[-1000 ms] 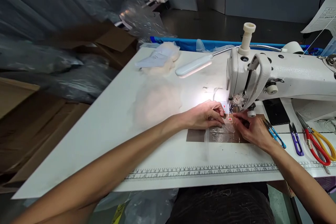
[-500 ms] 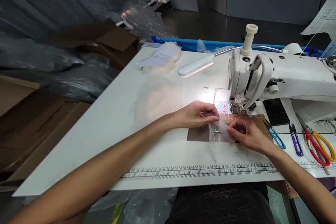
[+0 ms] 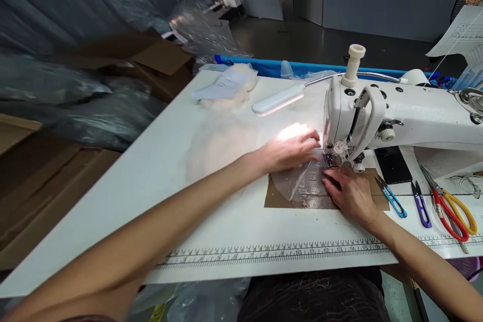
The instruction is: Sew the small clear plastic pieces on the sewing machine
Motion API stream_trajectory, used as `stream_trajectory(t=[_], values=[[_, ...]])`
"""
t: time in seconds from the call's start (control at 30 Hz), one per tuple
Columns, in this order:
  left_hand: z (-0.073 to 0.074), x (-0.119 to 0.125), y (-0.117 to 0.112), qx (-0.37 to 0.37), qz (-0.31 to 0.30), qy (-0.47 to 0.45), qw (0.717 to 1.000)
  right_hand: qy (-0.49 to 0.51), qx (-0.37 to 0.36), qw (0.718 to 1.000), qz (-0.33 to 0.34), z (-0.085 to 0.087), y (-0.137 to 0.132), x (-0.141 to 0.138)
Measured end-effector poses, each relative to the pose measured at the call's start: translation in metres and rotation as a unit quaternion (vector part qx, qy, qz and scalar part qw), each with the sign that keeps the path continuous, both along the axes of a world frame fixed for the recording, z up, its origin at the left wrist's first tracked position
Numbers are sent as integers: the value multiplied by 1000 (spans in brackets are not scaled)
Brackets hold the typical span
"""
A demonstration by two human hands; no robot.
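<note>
A sheer, see-through piece of fabric [image 3: 298, 183] lies on a brown patch [image 3: 279, 198] of the white table, under the needle of a white sewing machine [image 3: 400, 110]. My left hand [image 3: 289, 151] rests on the fabric's far edge beside the presser foot, brightly lit by the lamp, its fingers stretched towards the needle. My right hand [image 3: 345, 191] lies flat on the fabric just in front of the presser foot, fingers extended and pressing it down.
A white gooseneck lamp [image 3: 277, 99] hangs over the table. Fluffy pale material [image 3: 222, 143] and a bagged bundle [image 3: 226, 88] lie to the left. Blue snips [image 3: 390, 196], purple snips [image 3: 420, 204] and red and yellow scissors [image 3: 451, 209] lie at the right. A printed ruler [image 3: 283, 254] runs along the front edge.
Both hands have moved the fabric from in front of the machine up under the presser foot. The right hand went from pinching to lying flat, and the left hand slid towards the needle.
</note>
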State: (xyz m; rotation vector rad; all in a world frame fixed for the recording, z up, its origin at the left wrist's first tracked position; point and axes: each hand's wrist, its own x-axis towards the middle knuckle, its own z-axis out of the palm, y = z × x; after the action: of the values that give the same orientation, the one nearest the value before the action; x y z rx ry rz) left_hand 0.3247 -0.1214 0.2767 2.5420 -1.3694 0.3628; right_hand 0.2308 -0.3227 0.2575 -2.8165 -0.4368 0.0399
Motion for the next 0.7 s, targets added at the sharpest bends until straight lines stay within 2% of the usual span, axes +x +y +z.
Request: stream_trajectory(t=[0.07, 0.1, 0.13, 0.23, 0.33, 0.5, 0.63, 0.7], values=[[-2, -25, 7, -28, -106, -17, 994, -4, 6, 1000, 12, -1, -2, 0], [-3, -37, 8, -25, -144, -4, 989, -6, 9, 1000, 16, -1, -2, 0], [-4, -47, 9, -14, -156, -3, 988, -8, 12, 1000, 20, -1, -3, 0], [-12, -64, 4, 11, -143, -91, 985, -8, 13, 1000, 27, 0, -3, 1], [-22, -65, -2, -19, -128, -182, 975, 11, 11, 999, 52, 6, -5, 6], [-32, -60, -3, -66, -89, -151, 982, 64, 7, 995, 79, 15, -19, 18], [-39, -59, -3, -104, -83, -154, 979, 40, 81, 995, 47, 6, -33, 21], [-42, -60, -4, -128, -83, -155, 976, 22, 109, 992, 55, -1, -37, 19]])
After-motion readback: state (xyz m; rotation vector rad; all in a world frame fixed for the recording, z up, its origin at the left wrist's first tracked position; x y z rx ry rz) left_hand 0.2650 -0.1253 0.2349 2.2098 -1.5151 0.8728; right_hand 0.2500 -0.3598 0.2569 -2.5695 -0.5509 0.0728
